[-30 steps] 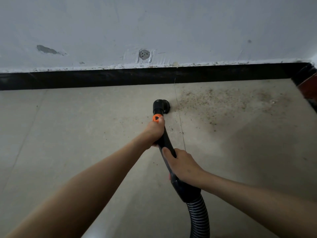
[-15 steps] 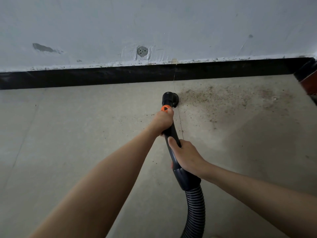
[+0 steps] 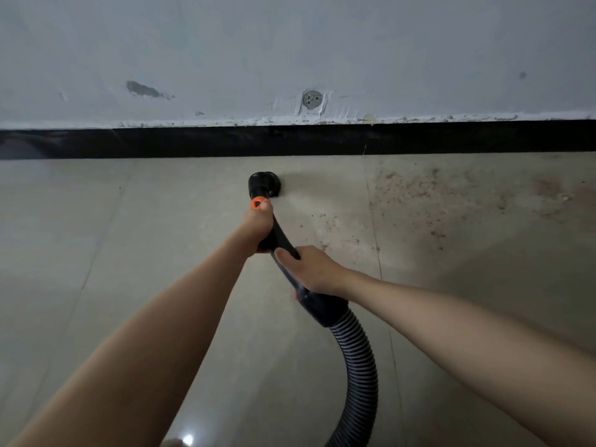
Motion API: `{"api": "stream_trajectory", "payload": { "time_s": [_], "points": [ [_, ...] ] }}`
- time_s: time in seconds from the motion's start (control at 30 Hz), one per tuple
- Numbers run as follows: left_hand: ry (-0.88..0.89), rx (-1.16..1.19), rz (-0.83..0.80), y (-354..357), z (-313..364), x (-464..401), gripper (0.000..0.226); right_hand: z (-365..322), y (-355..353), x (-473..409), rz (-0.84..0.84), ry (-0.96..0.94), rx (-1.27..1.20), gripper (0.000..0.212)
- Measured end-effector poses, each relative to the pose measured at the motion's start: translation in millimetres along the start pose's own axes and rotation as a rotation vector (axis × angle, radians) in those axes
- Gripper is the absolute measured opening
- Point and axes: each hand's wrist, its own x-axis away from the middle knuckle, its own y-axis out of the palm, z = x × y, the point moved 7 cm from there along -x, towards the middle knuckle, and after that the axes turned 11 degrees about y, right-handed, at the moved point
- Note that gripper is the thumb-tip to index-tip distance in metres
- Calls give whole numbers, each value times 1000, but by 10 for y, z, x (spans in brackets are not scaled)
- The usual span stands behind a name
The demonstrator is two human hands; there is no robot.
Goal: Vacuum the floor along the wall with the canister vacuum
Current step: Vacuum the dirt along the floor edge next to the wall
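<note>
Hands both on the black vacuum handle (image 3: 283,243), arms stretched forward and down. Left hand (image 3: 258,225) grips the upper part of the handle, fingers curled round it, thumb tip resting against the orange button (image 3: 257,203). Right hand (image 3: 311,269) grips the handle lower down, thumb laid along its top side, fingers wrapped underneath and mostly hidden.

Nozzle (image 3: 264,185) at the far end of the handle: small, black, rounded, down on the floor (image 3: 96,253), near the black baseboard (image 3: 193,141) but apart from it, a strip of tile showing between. Ribbed grey hose (image 3: 359,366) leaves the handle's lower collar, curves right and then back toward the bottom edge. Canister itself is out of view.

Floor is pale tile with thin joint lines. Patch of brown dirt (image 3: 435,195) lies to the right of the nozzle, spread from near the baseboard outward; scattered specks reach toward the right hand. Tile to the left of the nozzle looks free of specks.

Wall (image 3: 322,43) above the baseboard is white, with a grey scuff (image 3: 142,89) at left and a round patched hole (image 3: 312,99) directly above the nozzle area.
</note>
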Motion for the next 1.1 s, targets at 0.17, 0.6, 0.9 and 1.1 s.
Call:
{"api": "stream_trajectory", "payload": {
  "time_s": [0.17, 0.6, 0.9, 1.1],
  "points": [
    [-29, 99, 68, -328, -322, 117, 38, -169, 291, 73, -69, -10, 120, 47],
    [-49, 190, 51, -214, -835, 478, 38, 272, 575, 439, -114, 52, 153, 46],
    [-16, 143, -23, -22, -701, 506, 40, 322, 477, 530, -150, 116, 19, 46],
    [8, 93, -107, 287, -611, 540, 45, 507, 383, 598, -105, 135, -92, 38]
  ]
}}
